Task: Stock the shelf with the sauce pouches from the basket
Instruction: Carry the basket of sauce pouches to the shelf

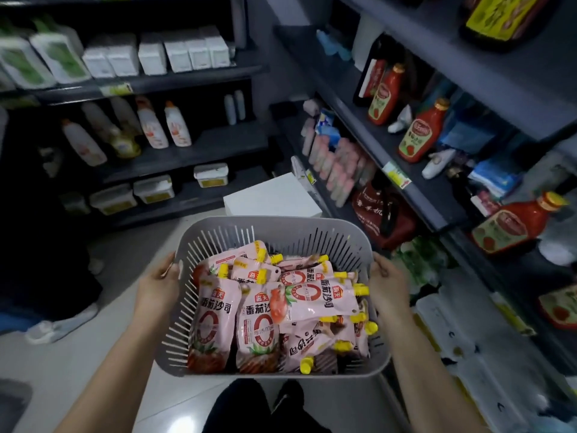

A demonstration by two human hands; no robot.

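Our forearms run up from the bottom edge to a grey slotted basket [274, 223], held in front of us above the floor [78, 370]. Left hand [157, 284] grips the left side rim and right hand [390, 284] grips the right side rim. Fingers [171, 265] of the left hand are curled tight over the rim edge, and the right-hand fingers do the same on the opposite rim. Fingertips under the walls are hidden.

Sauce pouches [215, 320] fill the basket between our hands. They are pink packs with yellow caps, piled loosely. Two lie face up at the near left, and one lies crosswise on top. That one is close to the right-hand fingers but inside the wall, apart from them.

Our dark trousers [240, 407] show under the basket. Shelf [409, 179] rises on our right, near the right hand and clear of the basket. Red ketchup bottles [420, 135] stand on it, and a blurred row of pink packs [337, 165] sits on a lower level. White box [271, 196] lies on the floor just beyond the basket's far rim. Second shelf unit [187, 78] on the left carries white packs and pale bottles. Someone's pale shoe [59, 326] shows on the floor at far left.
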